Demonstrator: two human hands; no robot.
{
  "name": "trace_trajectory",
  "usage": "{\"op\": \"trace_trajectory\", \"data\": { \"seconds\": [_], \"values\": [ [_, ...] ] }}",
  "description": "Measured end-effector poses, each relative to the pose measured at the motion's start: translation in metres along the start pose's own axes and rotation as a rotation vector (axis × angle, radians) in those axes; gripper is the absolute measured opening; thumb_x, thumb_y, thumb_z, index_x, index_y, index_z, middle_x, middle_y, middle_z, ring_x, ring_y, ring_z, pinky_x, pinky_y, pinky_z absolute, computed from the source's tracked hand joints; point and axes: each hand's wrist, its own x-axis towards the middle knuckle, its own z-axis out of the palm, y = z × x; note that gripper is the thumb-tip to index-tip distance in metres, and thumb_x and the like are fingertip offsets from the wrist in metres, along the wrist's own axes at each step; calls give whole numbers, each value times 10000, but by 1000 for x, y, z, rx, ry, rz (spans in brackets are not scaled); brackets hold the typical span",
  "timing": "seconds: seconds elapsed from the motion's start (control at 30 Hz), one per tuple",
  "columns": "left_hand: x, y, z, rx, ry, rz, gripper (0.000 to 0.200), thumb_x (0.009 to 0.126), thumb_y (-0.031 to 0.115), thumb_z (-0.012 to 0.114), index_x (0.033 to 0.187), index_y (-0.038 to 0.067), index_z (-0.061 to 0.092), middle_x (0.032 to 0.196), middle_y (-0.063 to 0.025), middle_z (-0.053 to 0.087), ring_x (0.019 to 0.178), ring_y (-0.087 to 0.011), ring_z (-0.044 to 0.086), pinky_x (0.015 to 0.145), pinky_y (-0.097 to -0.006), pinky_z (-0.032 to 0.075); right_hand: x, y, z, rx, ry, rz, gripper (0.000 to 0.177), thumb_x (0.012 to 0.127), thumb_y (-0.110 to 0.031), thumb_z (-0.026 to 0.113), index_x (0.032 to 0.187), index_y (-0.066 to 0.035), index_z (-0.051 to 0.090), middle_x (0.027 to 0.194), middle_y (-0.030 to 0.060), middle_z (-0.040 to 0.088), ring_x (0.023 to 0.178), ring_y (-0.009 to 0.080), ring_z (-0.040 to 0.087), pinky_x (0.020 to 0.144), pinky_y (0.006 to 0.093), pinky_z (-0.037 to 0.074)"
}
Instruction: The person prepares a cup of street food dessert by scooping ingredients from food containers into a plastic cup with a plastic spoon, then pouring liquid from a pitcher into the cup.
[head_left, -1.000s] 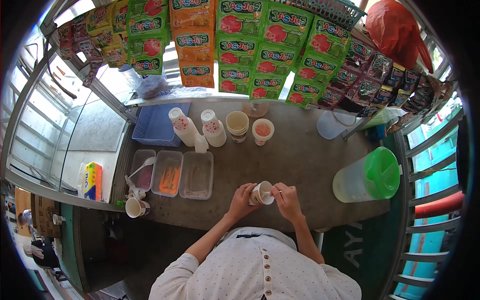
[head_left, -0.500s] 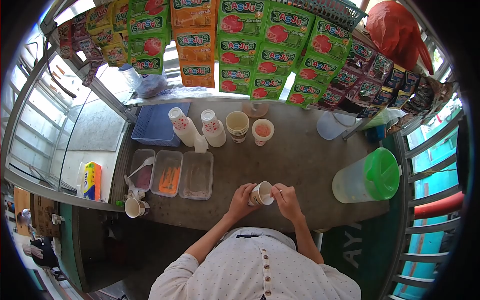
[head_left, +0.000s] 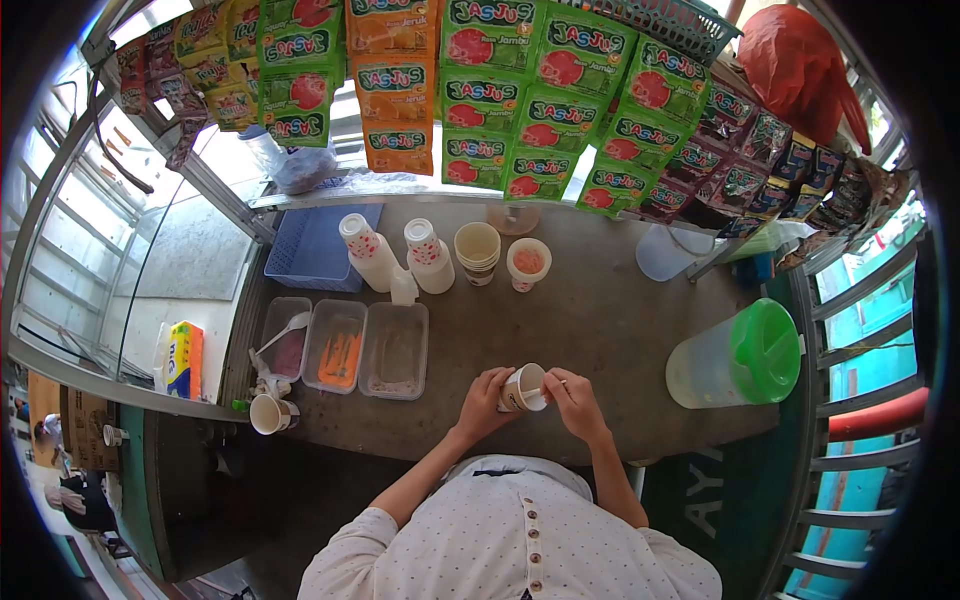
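Observation:
Near the table's front edge, my left hand (head_left: 486, 402) is wrapped round the side of a paper cup (head_left: 514, 392), which is tilted with its mouth toward the right. My right hand (head_left: 573, 402) is closed in a pinch at the cup's rim. A small pale thing, perhaps a spoon handle, shows between its fingers; the part inside the cup is hard to make out. Beyond the hands stand a cup with pinkish-orange contents (head_left: 527, 262) and a stack of paper cups (head_left: 477, 250).
Clear tubs (head_left: 396, 352) stand at the left, one with orange contents (head_left: 337, 350). Behind them are white cup stacks (head_left: 369, 256) and a blue basket (head_left: 312, 262). A green-lidded jug (head_left: 705, 362) stands right. Another cup (head_left: 271, 414) is at the left edge. Sachet strips (head_left: 480, 115) hang overhead.
The whole view has shifted very slightly. Both hands remain at the cup, with no clear change in their hold.

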Motion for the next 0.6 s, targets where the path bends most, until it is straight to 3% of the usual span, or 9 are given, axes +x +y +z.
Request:
{"op": "trace_trajectory", "data": {
  "seconds": [0.03, 0.1, 0.2, 0.3, 0.4, 0.5, 0.6],
  "values": [
    [0, 0, 0, -6, 1, -2, 785, 575, 176, 826, 1258, 82, 449, 1154, -124, 525, 1038, -319, 536, 872, -410, 447, 0, -1, 1, 0, -1, 1, 296, 921, -204, 469, 732, -4, 578, 671, 115, 581, 585, 254, 552, 617, 350, 403],
    [0, 2, 0, -8, 2, 1, 786, 572, 174, 827, 1256, 81, 450, 1152, -124, 527, 1037, -318, 538, 870, -410, 449, 1, -4, 3, -301, 121, -185, 281, 916, -186, 471, 744, 11, 575, 666, 138, 562, 574, 243, 544, 583, 341, 409],
    [1, 3, -2, 0, -3, 3, 781, 569, 169, 834, 1242, 71, 451, 1139, -144, 535, 1033, -336, 544, 869, -417, 458, 0, -9, -2, -120, -17, -36, 271, 910, -184, 474, 754, 12, 577, 676, 153, 560, 579, 263, 547, 583, 347, 409],
    [1, 2, -1, 5, -15, 2, 777, 568, 166, 840, 1231, 63, 448, 1130, -163, 541, 1032, -354, 548, 871, -424, 465, 2, -2, 2, -213, 107, -184, 276, 911, -182, 473, 754, 25, 566, 664, 162, 545, 557, 231, 525, 545, 322, 409],
    [0, 1, 0, 11, -11, 1, 778, 569, 164, 839, 1233, 63, 447, 1132, -162, 541, 1034, -352, 547, 872, -422, 465, 1, -6, -3, -129, 3, -75, 282, 917, -186, 470, 749, 22, 561, 647, 147, 535, 550, 207, 517, 546, 315, 406],
    [0, 0, 0, 5, -4, 2, 777, 572, 176, 834, 1241, 70, 452, 1140, -144, 536, 1032, -334, 545, 870, -416, 457, 0, 0, 1, 15, 64, -26, 287, 922, -184, 461, 745, 20, 557, 639, 137, 526, 548, 184, 506, 543, 309, 404],
    [0, 0, 1, 5, 5, 8, 780, 577, 191, 830, 1252, 76, 457, 1146, -126, 531, 1029, -317, 543, 867, -410, 450, 0, 2, -2, -73, 42, -42, 284, 928, -179, 457, 747, 14, 558, 621, 102, 523, 555, 150, 500, 539, 292, 399]
  ]
}}
